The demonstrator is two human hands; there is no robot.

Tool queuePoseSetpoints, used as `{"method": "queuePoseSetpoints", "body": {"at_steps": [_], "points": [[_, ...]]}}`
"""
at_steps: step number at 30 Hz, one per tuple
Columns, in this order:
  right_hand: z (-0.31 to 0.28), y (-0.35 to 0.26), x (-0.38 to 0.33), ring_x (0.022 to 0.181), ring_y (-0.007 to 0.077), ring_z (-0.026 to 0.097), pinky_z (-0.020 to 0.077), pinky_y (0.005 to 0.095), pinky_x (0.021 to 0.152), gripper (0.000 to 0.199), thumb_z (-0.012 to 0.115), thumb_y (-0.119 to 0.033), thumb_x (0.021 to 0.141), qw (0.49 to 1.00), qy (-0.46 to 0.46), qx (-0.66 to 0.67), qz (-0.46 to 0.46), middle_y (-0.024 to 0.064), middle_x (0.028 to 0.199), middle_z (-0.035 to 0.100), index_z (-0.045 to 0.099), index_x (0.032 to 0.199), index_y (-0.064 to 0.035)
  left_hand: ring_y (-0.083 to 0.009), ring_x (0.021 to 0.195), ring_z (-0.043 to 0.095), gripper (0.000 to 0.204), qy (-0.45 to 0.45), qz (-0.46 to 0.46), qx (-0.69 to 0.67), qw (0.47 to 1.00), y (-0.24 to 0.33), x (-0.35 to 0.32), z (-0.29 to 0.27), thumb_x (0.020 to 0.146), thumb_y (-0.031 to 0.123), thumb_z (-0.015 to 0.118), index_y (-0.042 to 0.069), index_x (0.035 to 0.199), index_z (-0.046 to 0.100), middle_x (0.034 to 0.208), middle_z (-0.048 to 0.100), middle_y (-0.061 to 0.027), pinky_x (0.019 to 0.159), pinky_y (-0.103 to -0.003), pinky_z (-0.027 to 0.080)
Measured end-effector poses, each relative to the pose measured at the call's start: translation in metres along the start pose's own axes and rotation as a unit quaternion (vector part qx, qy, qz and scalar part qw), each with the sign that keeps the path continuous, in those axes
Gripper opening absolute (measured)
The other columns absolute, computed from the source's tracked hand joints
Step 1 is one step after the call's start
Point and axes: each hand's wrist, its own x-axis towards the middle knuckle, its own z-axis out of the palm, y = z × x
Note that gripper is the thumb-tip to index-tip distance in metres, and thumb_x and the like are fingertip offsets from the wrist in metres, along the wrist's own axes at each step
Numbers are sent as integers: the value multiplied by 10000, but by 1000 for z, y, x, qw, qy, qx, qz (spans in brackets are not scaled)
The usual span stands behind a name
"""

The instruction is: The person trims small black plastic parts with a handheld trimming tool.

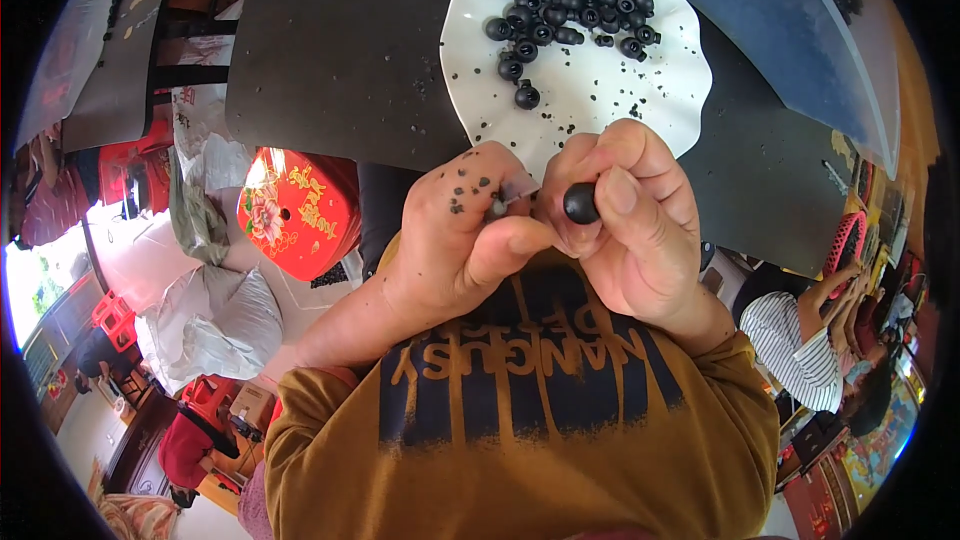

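Observation:
My right hand [630,230] pinches a small round black bead-like piece [580,202] between thumb and fingers, held close above my chest. My left hand [465,235] is curled right beside it, fingertips touching near the piece, holding a tiny grey bit [497,206]; black crumbs stick to its back. Beyond the hands, a white wavy-edged plate [665,90] lies on the dark table [340,50]. It carries several of the same round black pieces [570,10] heaped at its far side, plus scattered black specks.
A red printed stool or box [300,210] stands under the table's left edge, with white sacks [220,320] beside it. Another person in a striped sleeve [800,340] is at the right. A blue-grey sheet [800,30] covers the far right of the table.

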Motion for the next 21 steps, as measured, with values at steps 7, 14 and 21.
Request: {"method": "queuePoseSetpoints", "body": {"at_steps": [7,14,21], "points": [[-2,2,-1,636,51,423,366,185,586,154,523,-167,891,1000,-11,-26,-5,19,813,530,516,930,-19,-204,515,503,498,-7,47,88,995,7,4,2,742,525,571,34,762,493,617,483,-60,462,-286,404],[1,0,-4,808,85,561,463,205,747,129,487,-89,897,998,-25,-52,-25,52,898,527,477,974,14,-244,512,512,464,-16,93,139,986,5,8,2,739,498,585,45,774,488,622,494,-61,458,-311,412],[-3,6,0,822,95,576,477,209,768,116,470,-55,896,989,-54,-106,-88,74,927,524,467,978,26,-251,517,521,440,2,104,162,981,5,9,2,754,472,584,47,785,478,632,502,-64,456,-320,417]]}}
